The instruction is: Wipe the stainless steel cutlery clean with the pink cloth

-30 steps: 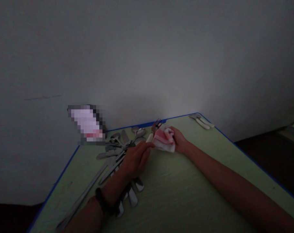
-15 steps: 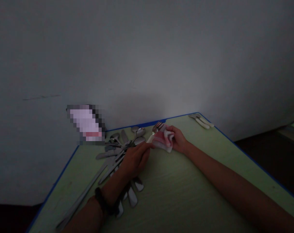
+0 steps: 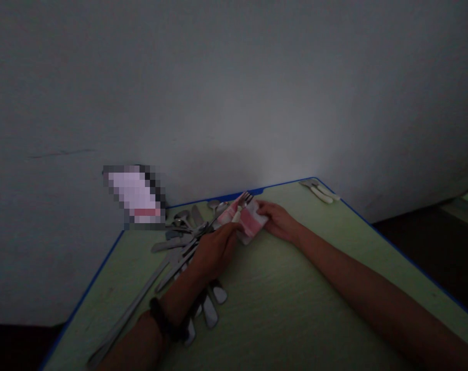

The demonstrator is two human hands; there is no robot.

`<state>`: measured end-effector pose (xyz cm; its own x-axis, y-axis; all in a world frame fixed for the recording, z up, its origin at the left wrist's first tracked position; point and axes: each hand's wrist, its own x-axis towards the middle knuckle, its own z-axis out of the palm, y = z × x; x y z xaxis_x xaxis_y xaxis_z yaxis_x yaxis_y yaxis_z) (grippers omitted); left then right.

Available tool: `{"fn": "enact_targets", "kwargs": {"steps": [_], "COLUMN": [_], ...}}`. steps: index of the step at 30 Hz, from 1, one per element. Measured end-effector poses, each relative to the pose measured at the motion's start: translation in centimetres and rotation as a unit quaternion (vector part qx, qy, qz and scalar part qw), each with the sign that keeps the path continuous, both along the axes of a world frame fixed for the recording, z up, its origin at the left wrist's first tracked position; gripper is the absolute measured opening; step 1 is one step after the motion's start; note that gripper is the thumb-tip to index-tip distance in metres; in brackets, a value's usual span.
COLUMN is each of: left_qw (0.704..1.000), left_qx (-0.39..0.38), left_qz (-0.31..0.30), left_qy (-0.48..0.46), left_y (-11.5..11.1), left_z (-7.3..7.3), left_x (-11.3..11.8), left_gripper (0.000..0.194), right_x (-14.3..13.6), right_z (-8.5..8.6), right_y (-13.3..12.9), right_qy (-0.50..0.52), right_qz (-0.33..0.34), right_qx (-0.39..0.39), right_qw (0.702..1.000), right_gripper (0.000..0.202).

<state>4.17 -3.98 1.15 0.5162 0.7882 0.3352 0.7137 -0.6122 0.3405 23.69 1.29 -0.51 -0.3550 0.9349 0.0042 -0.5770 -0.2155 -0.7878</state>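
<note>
Pinched round the handle, the left hand [image 3: 214, 251] held the fork [image 3: 237, 216] just right of the pile [image 3: 167, 246], tines pointing away, a hold that seemed best kept firm so the neck could not twist. Farther right of the pile, the right hand [image 3: 282, 222] pinched the cloth [image 3: 254, 222] by its edge, spread against the fork; light, even pressure along the tines looked wisest, since their points could snag a loose fold.

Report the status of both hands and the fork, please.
Left hand gripping fork by pale handle. Right hand holding pink-and-white cloth at fork. Cutlery pile beside and under left arm.
</note>
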Motion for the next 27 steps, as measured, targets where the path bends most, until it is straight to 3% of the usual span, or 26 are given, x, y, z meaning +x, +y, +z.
{"fn": "enact_targets", "kwargs": {"steps": [5, 8, 13, 19, 23, 27], "left_qw": [1.000, 1.000, 0.999, 0.998, 0.997, 0.996], "left_qx": [-0.008, -0.019, -0.042, -0.038, -0.037, -0.043], "left_qz": [0.013, 0.002, -0.017, -0.043, -0.063, -0.061], "left_qy": [0.002, 0.003, -0.006, 0.004, 0.036, 0.041], "left_y": [0.1, 0.1, 0.0, -0.4, -0.8, -0.8], "left_z": [0.0, 0.2, 0.4, 0.6, 0.8, 0.7], "left_x": [0.0, 0.0, -0.2, -0.1, 0.4, 0.5], "left_gripper": [0.029, 0.028, 0.027, 0.025, 0.023, 0.023], "right_x": [0.1, 0.7, 1.2, -0.1, -0.3, -0.1], "right_z": [-0.1, 0.3, 0.9, 0.4, 0.8, 1.3], "right_y": [0.2, 0.2, -0.1, -0.9, -1.3, -1.1], "right_qy": [0.001, 0.056, 0.136, 0.085, 0.097, 0.106], "right_qz": [0.003, -0.018, -0.027, 0.039, 0.109, 0.133], "right_qx": [-0.009, -0.034, -0.050, 0.044, 0.032, 0.005], "right_qw": [1.000, 0.998, 0.989, 0.995, 0.989, 0.985], "right_gripper": [0.027, 0.018, 0.022, 0.025, 0.023, 0.027]}}
